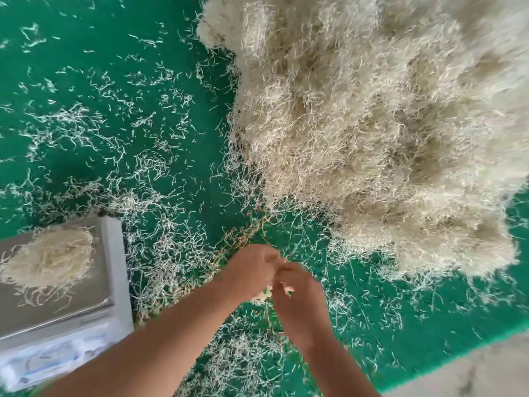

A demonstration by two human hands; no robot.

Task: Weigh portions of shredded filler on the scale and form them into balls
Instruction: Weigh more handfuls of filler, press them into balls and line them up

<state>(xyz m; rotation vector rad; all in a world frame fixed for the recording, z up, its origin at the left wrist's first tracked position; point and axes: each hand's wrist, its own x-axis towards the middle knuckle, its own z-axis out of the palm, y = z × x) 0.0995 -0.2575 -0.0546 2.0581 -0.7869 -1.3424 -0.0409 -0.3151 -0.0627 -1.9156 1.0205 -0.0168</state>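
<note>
A big heap of pale shredded filler [380, 124] covers the upper right of the green mat. On the scale [113, 270] at the lower left rests a small portion of filler [48, 257] on the steel pan. My left hand [252, 270] and my right hand [297, 293] are pressed together at lower centre, just below the heap's near edge. A small tuft of filler [264, 292] shows between them, with thin strands trailing upward from the fingers. How much they hold is hidden by the fingers.
Loose filler strands [160, 253] litter the green mat [100, 38] all around the scale and hands. The mat's edge runs along the lower right, with pale floor [472, 373] beyond it. The scale's display end [51, 359] faces me, blurred.
</note>
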